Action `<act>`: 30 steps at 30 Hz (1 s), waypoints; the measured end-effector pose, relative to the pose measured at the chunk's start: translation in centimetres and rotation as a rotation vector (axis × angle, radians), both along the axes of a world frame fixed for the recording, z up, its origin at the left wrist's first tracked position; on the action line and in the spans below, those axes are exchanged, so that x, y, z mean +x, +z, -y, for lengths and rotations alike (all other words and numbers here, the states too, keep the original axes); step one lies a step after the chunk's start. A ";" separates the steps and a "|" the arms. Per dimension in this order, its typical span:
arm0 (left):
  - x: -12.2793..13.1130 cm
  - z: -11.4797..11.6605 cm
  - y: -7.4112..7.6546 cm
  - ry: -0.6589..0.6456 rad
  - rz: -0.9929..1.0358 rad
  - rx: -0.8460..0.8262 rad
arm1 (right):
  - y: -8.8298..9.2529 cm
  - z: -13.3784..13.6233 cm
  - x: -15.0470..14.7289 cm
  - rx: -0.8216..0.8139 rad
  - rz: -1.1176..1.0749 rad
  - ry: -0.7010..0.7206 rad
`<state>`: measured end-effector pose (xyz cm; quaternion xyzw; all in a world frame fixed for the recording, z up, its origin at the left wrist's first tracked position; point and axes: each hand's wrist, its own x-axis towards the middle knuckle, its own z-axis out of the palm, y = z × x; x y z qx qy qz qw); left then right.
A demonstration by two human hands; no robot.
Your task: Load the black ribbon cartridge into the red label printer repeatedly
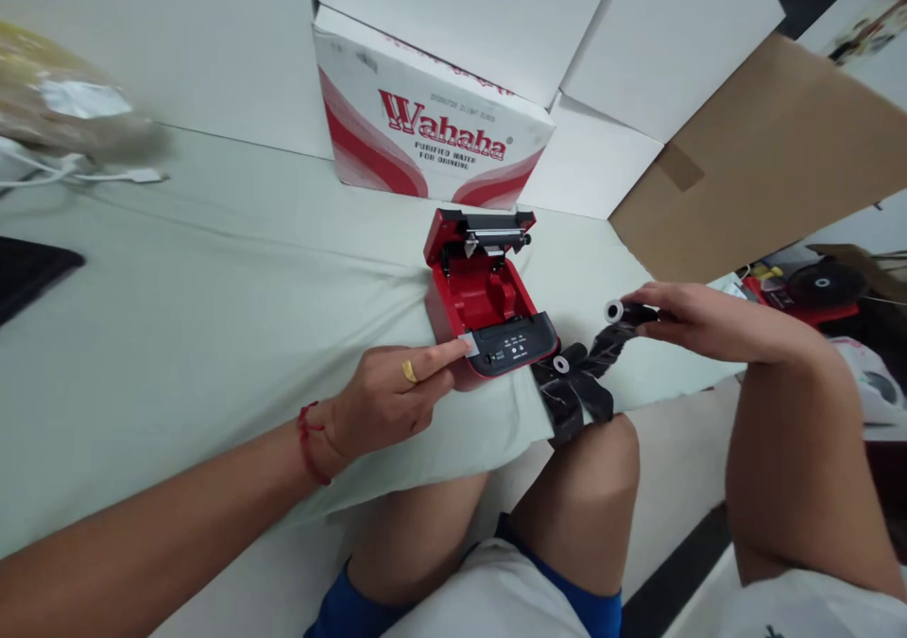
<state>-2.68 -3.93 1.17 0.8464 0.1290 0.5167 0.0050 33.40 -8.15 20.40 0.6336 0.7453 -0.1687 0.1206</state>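
Observation:
A red label printer (443,305) with a black front panel (521,347) stands on the table with its lid (439,233) raised, and its red inner bay shows. My left hand (389,392) is at its front left corner; the index finger stretches onto a small grey patch (470,344), the other fingers are bent. To the right, my right hand (676,317) grips a black ribbon roll (638,314) with a white-ended core. Loose black ribbon (606,350) runs from it to a second roll (573,358) beside the printer. Crumpled ribbon (577,406) hangs over the table edge by my knee.
A Wahaha water carton (432,113) stands behind the printer, against white panels. Brown cardboard (765,156) leans at the right. White cables (106,175), a plastic-wrapped bundle (71,99) and a black flat object (35,274) lie at the left. The table has a pale green cloth (248,307).

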 end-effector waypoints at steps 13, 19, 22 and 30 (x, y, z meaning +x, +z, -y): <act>-0.3 -0.2 -0.2 -0.001 -0.039 0.019 | -9.1 -2.7 1.8 0.118 0.100 -0.111; -0.3 -0.3 -0.3 0.017 -0.042 0.047 | -10.7 -1.9 -3.7 0.036 -0.031 0.127; -0.3 -0.2 -0.2 0.013 -0.049 0.019 | -11.6 -1.6 -4.6 0.027 -0.014 0.147; -0.3 0.0 -0.1 0.010 -0.061 0.010 | -3.3 -0.4 -4.0 -0.114 -0.299 0.258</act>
